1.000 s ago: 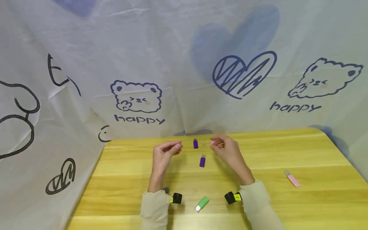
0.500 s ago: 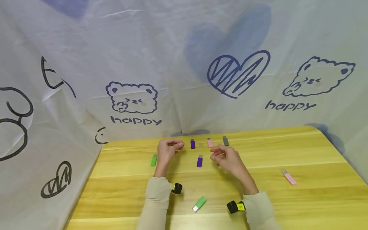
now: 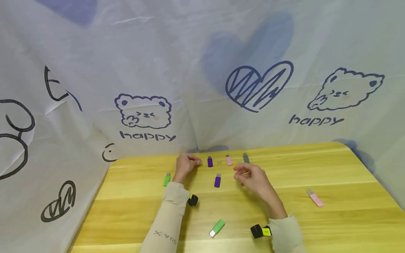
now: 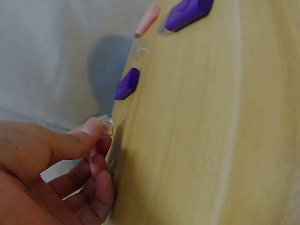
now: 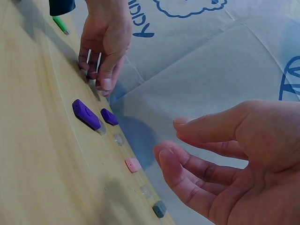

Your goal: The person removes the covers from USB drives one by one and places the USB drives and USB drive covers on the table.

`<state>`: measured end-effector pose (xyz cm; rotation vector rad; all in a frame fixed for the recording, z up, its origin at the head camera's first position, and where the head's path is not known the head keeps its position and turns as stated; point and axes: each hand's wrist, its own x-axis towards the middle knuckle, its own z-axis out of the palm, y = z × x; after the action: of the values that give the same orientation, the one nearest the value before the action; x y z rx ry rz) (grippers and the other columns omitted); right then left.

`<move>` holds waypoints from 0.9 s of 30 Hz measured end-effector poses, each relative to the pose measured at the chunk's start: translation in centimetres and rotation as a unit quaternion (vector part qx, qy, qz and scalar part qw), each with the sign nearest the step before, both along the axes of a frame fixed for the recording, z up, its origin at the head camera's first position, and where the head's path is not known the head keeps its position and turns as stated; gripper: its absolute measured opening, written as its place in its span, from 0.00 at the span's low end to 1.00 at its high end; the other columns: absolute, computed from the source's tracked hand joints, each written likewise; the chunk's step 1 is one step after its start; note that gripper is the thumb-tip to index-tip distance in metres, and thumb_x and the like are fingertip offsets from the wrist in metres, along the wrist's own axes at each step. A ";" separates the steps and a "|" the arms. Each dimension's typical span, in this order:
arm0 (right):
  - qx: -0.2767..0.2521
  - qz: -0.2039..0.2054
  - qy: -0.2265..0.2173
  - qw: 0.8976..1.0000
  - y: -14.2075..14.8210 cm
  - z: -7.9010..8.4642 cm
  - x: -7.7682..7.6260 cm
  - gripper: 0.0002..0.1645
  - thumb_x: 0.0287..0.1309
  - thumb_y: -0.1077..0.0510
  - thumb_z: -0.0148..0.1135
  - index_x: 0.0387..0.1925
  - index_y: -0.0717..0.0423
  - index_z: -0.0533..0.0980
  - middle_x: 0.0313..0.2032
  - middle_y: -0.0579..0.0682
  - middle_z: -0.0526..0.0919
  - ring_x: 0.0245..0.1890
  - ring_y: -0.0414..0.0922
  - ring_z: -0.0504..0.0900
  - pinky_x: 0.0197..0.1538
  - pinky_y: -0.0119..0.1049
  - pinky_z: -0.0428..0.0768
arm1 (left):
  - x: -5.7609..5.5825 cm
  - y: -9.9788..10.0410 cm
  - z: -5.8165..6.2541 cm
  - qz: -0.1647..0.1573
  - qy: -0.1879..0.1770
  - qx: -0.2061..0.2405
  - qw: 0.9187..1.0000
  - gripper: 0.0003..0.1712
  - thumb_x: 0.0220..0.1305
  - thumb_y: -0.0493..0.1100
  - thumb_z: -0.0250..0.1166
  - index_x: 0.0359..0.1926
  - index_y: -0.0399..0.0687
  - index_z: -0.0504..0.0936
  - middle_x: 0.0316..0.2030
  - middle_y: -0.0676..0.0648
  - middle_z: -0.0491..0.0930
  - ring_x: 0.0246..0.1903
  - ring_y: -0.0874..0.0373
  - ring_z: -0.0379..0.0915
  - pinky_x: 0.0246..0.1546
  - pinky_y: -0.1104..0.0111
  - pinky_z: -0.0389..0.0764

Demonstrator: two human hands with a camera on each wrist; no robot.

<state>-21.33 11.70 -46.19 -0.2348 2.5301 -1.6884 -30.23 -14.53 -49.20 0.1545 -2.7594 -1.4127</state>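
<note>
My left hand (image 3: 185,168) pinches a small clear plastic cap (image 4: 109,126) between thumb and index finger, low at the table's back edge. Just right of it lies a purple USB stick (image 3: 210,161), then a loose clear cap (image 5: 119,139), a pink USB stick (image 3: 229,160), another clear cap (image 5: 146,191) and a grey USB stick (image 3: 246,158), all in a row. A second purple USB stick (image 3: 217,181) lies nearer, between the hands. My right hand (image 3: 253,179) hovers in front of the grey stick, fingers loosely bent, with nothing in its grasp.
On the wooden table (image 3: 253,211), a green USB stick (image 3: 167,180) lies left of the left hand. Another green one (image 3: 217,227) is near the front, and a pink one (image 3: 315,198) is at the right. A printed cloth (image 3: 196,88) hangs behind the back edge.
The right hand has let go of the pink USB stick, now in the back row, and drawn back toward me. The left hand, still pinching the clear cap, has reached slightly forward and lower.
</note>
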 end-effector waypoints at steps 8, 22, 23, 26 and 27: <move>-0.004 0.008 -0.003 1.000 0.3 -0.2 0.1 0.14 0.66 0.69 0.64 0.52 0.70 0.79 0.40 0.57 0.84 0.41 0.60 0.86 0.41 0.48 0.88 | -0.2 0.6 -0.5 0.014 -0.022 -0.055 0.998 0.03 0.60 0.40 0.77 0.33 0.45 0.93 0.34 0.47 0.89 0.30 0.56 0.79 0.30 0.69 0.76; 0.013 0.017 0.004 1.000 0.4 -0.5 0.1 0.11 0.66 0.69 0.65 0.49 0.67 0.81 0.40 0.54 0.86 0.39 0.55 0.87 0.40 0.44 0.87 | 0.0 0.5 -1.0 0.031 0.008 -0.037 0.999 0.04 0.60 0.41 0.77 0.30 0.46 0.92 0.34 0.48 0.89 0.36 0.52 0.81 0.36 0.62 0.79; 0.014 0.015 0.003 1.000 0.4 -0.5 0.1 0.11 0.66 0.69 0.65 0.49 0.67 0.82 0.40 0.54 0.87 0.40 0.55 0.87 0.40 0.45 0.87 | 0.0 0.5 -1.1 0.028 0.010 -0.032 0.999 0.04 0.60 0.41 0.77 0.31 0.46 0.92 0.34 0.48 0.89 0.37 0.52 0.81 0.38 0.62 0.79; 0.013 0.013 0.001 1.000 0.3 -0.5 0.2 0.11 0.66 0.69 0.65 0.49 0.67 0.82 0.40 0.54 0.87 0.40 0.55 0.86 0.41 0.46 0.87 | 0.2 0.2 -0.9 0.019 0.026 -0.009 0.999 0.03 0.61 0.38 0.76 0.33 0.42 0.92 0.35 0.45 0.89 0.37 0.51 0.81 0.38 0.64 0.80; 0.014 0.013 0.001 1.000 0.3 -0.5 0.2 0.11 0.66 0.69 0.65 0.49 0.67 0.82 0.40 0.54 0.87 0.40 0.56 0.86 0.41 0.46 0.87 | 0.4 0.1 -0.8 0.017 0.031 0.000 0.999 0.03 0.61 0.37 0.75 0.34 0.40 0.92 0.35 0.44 0.89 0.37 0.51 0.81 0.37 0.65 0.79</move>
<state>-21.17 11.96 -46.71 -0.2666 2.5389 -1.6444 -29.87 -14.47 -49.99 0.1538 -2.6946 -1.3862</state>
